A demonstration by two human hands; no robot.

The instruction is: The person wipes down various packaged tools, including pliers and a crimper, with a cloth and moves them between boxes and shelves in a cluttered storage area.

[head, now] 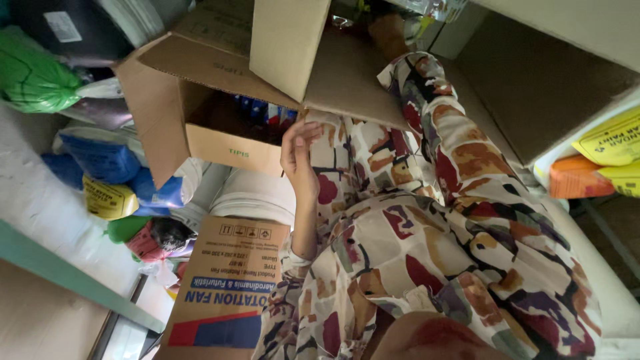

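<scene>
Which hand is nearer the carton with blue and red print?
Left. The left hand is just above the printed carton, at the open box. The right sleeve reaches far beyond, its hand hidden.

A single head-worn camera looks steeply down, close over the wearer's patterned clothing (427, 227), toward an open cardboard box (200, 127) just beyond the raised hand (299, 157).

My right hand is out of sight behind the raised flap (288, 43) of the open cardboard box (200, 120); I cannot tell its grip. The box contents (263, 110) lie in shadow, only blue and red tops showing, kind unclear. The printed fan carton (223, 293) is cut off by the bottom edge. The yellow bags (610, 143) run off the right edge.
</scene>
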